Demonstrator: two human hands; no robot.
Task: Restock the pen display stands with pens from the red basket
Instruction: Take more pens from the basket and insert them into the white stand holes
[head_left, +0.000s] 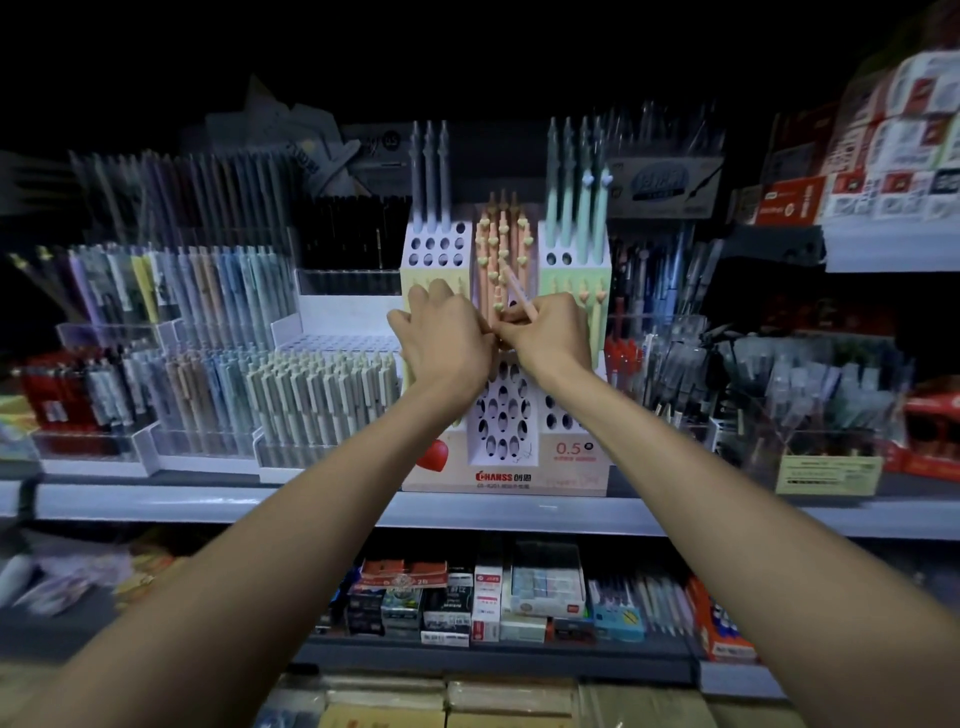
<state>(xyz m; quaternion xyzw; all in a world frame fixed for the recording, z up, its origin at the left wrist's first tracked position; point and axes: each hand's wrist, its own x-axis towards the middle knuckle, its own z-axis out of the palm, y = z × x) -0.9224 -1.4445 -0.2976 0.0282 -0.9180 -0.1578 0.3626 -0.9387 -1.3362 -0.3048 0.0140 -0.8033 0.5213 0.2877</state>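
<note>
A stepped cardboard pen display stand (561, 470) with round holes stands on the middle shelf. Grey-blue pens, peach pens (506, 236) and mint pens (582, 208) fill its back rows; many front holes are bare. My right hand (545, 338) pinches one peach pen (519, 288), tilted, over the stand's middle column. My left hand (441, 338) is beside it with curled fingers that touch the right hand; what it holds is hidden. The red basket is out of view.
Clear trays of pens (322, 400) stand to the left of the stand, more pen racks (779, 395) to the right. The shelf edge (311, 506) runs across below. A lower shelf holds small boxes (488, 597). Stacked packs (904, 140) sit upper right.
</note>
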